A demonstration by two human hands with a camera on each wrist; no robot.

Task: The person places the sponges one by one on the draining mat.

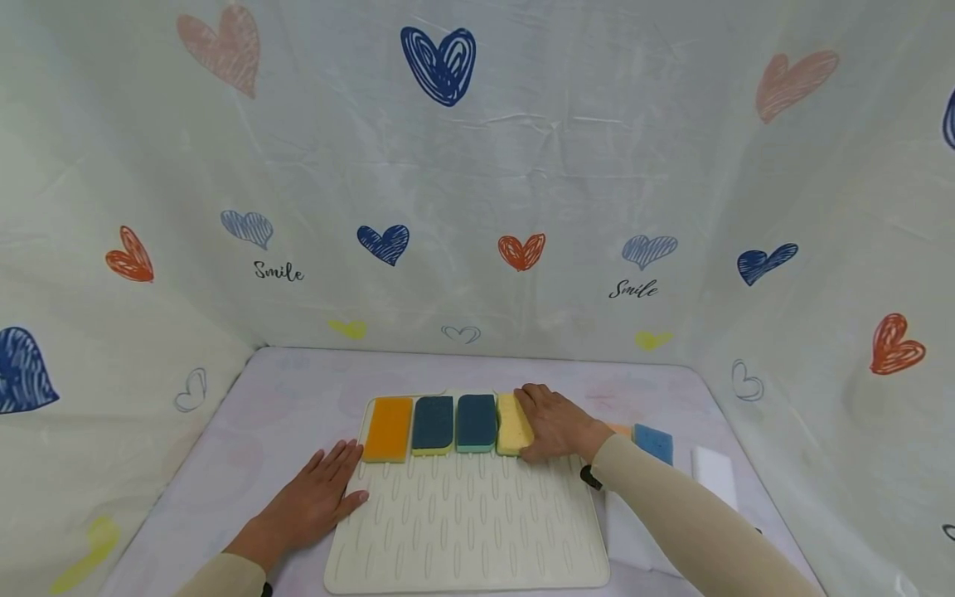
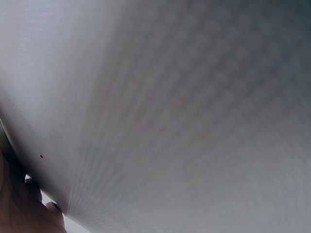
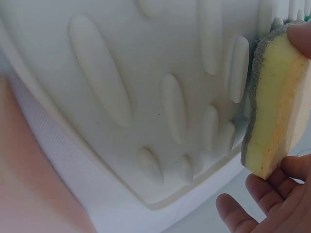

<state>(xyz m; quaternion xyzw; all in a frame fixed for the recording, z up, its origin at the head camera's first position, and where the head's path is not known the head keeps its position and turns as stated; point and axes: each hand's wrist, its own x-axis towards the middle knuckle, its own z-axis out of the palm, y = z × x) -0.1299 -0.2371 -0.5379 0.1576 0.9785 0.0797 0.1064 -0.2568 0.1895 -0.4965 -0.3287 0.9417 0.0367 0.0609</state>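
Observation:
My right hand [image 1: 559, 424] grips a yellow sponge [image 1: 513, 423] at the right end of a row along the mat's far edge. In the right wrist view this sponge [image 3: 277, 104] shows a grey scouring layer underneath, with the thumb at one end and fingers at the other. To its left lie two dark blue-topped sponges [image 1: 476, 421] and an orange sponge [image 1: 388, 429]. All rest on a cream ridged mat [image 1: 470, 522]. My left hand [image 1: 317, 497] lies flat at the mat's left edge, fingers straight, its tips close to the orange sponge.
Right of the mat, partly behind the right forearm, are a blue sponge [image 1: 653, 443], a bit of something orange [image 1: 621, 430] and a white block [image 1: 715, 473]. A white sheet [image 1: 630, 535] lies beneath that forearm. Heart-printed curtains [image 1: 462, 166] enclose the table's back and sides.

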